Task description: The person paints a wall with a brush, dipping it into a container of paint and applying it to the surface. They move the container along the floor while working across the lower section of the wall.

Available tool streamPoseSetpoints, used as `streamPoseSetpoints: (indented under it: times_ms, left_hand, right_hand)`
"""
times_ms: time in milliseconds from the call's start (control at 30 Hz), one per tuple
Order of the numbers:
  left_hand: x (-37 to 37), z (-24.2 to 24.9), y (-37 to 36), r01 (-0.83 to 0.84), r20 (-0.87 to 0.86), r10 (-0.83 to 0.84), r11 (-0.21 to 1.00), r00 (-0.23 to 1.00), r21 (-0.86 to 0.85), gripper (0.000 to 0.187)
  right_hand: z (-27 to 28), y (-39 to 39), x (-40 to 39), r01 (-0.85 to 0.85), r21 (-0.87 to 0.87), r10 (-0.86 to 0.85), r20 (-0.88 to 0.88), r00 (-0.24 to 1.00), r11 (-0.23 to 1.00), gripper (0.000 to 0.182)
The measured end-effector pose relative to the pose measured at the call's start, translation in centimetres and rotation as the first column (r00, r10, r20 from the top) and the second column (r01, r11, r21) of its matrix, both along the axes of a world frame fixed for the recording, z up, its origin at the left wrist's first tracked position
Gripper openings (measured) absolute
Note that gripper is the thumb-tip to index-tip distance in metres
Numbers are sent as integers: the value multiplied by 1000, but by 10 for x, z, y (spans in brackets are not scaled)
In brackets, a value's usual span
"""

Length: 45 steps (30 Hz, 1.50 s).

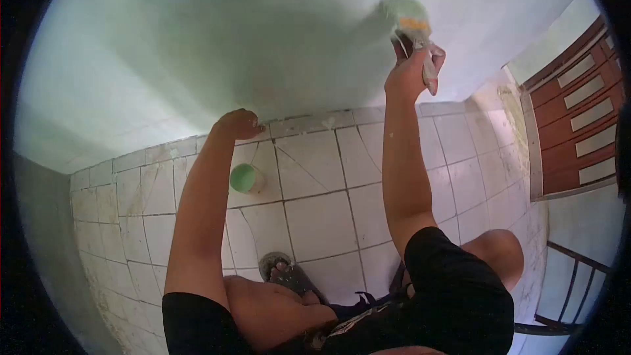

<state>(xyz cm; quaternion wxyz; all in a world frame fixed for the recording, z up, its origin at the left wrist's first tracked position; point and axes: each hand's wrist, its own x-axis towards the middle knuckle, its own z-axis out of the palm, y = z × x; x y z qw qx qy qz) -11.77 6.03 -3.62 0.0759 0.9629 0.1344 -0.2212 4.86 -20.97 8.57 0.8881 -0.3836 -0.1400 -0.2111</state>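
My right hand (413,66) is raised against the pale green wall (197,46) and grips the handle of a paintbrush (409,18), whose green-loaded bristles press on the wall. Low down, my left hand (238,123) rests as a loose fist where the wall meets the tiled floor, with nothing visible in it. A small round container of green paint (246,178) stands on the floor just below my left hand, beside my forearm.
The floor (322,210) is white, stained tile. A brown panelled door (578,112) stands at the right, with a dark metal frame (572,283) below it. My foot in a sandal (286,273) and my bent knee (496,253) are underneath me.
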Motion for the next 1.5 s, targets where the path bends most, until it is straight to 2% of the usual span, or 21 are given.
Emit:
streamPoseSetpoints:
  times_ms: [33,100,200,233,300,400,533,633,700,733,800,867,933,1033,1167,1200,1233,1300,1367,1467,1500]
  left_hand:
    - [0,-5,1,40,-8,-40,999,999,-2,48]
    - [2,-16,0,106,-55,-106,994,993,4,52]
    - [13,-21,8,72,-76,-67,995,995,65,44]
    - [14,-21,8,86,-74,-83,995,994,42,44]
    - [21,-20,-4,142,-94,-139,990,986,25,44]
    - [24,-10,-23,117,-177,-115,993,978,3,43]
    - [26,-17,-39,136,-152,-139,990,979,-30,40]
    - [26,-21,-41,184,-165,-193,981,967,-67,37]
    - [23,-30,-34,209,-152,-221,974,963,-92,36]
    - [21,-35,-26,360,-73,-364,931,929,-59,35]
    - [21,-38,-17,499,-2,-499,867,867,-4,33]
    - [22,-38,-18,232,-10,-233,972,973,-36,31]
    - [24,-40,-18,262,-33,-263,964,964,-40,29]
    - [24,-58,-16,320,-44,-322,946,946,-61,29]
    - [32,-43,-36,262,-31,-264,963,964,-63,35]
    - [31,-84,-4,453,63,-450,890,891,-53,38]
    - [37,-70,-13,451,67,-448,891,892,-45,38]
    - [37,-54,-34,238,-208,-238,971,949,-28,37]
    - [37,-68,-26,320,-181,-318,947,931,-17,37]
    - [35,-65,-32,140,-270,-164,985,949,-104,37]
    - [33,-66,-31,188,-249,-202,979,947,-79,38]
  right_hand:
    - [-5,0,4,-6,-11,6,22,1000,1000,15]
    - [-96,1,32,73,-394,-113,-79,990,916,13]
    - [-162,-6,11,-90,-241,23,-270,963,966,15]
    - [-227,-7,23,-125,-145,95,-198,976,981,17]
    - [-280,-21,20,-125,-40,119,-136,984,991,19]
    - [-298,-30,-13,-69,-376,-122,-461,879,924,23]
    - [-295,-29,-27,-59,-233,-88,-571,816,971,25]
    - [-307,-21,-19,-137,-268,-58,-612,789,954,23]
    - [-314,-11,-11,-13,-429,-237,-525,817,903,21]
    - [-316,-5,-4,-17,-426,-233,-528,816,905,21]
    - [-317,8,13,38,-431,-311,-585,749,902,22]
    - [-300,16,29,40,-418,-313,-610,728,908,23]
    - [-279,13,33,45,-413,-323,-633,703,910,25]
    - [-269,-2,13,120,-266,-249,-529,811,956,23]
    - [-272,4,20,3,-246,-174,-675,717,969,21]
    - [-273,9,25,-49,-243,-140,-700,701,969,21]
    - [-252,13,28,-50,-238,-134,-695,706,970,21]
    - [-202,17,29,83,-268,-246,-663,707,960,24]
    - [-143,13,20,65,-99,-113,-622,775,993,23]
    - [-99,10,19,135,-268,-263,-528,808,954,25]
    - [-76,5,13,102,-5,-92,-472,877,995,25]
